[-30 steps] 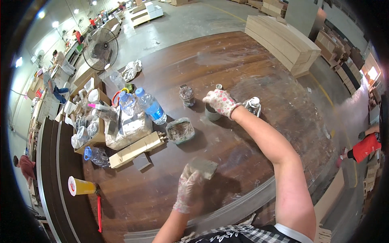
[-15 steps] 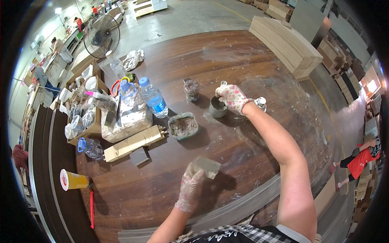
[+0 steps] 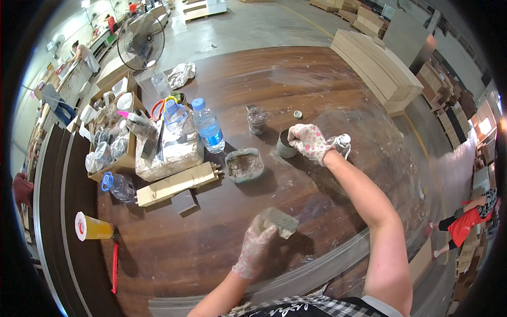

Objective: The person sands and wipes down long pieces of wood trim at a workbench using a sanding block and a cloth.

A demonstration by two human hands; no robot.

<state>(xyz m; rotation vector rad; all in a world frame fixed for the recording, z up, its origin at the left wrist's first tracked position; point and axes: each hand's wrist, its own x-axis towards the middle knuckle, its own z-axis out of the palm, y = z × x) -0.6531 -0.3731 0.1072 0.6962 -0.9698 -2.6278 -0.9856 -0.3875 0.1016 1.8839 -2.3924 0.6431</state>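
Observation:
My left hand (image 3: 255, 248), in a white glove with pink spots, is closed around a flat grey rectangular piece (image 3: 280, 222) held above the near part of the table. My right hand (image 3: 309, 141), gloved the same way, has its fingers bunched at the right rim of a small dark grey cup (image 3: 286, 148). Whatever those fingers pinch is hidden. A small bottle with a white top (image 3: 342, 142) stands just right of that hand. Left of the cup sit a cut-down plastic tub (image 3: 245, 174) with brownish paste and a smeared jar (image 3: 256, 120).
On the left of the brown table (image 3: 296, 68) are water bottles (image 3: 210, 129), a wooden strip (image 3: 177, 185), a full cardboard box (image 3: 124, 166) and an orange drink cup (image 3: 94, 227). A fan (image 3: 140, 41) stands behind. Stacked boards (image 3: 375, 71) lie far right. Other people are further off.
The whole view has shifted slightly. My left hand still holds the grey piece, which is tilted a little differently. My right hand stays at the cup, and the small round lid behind it shows more fully.

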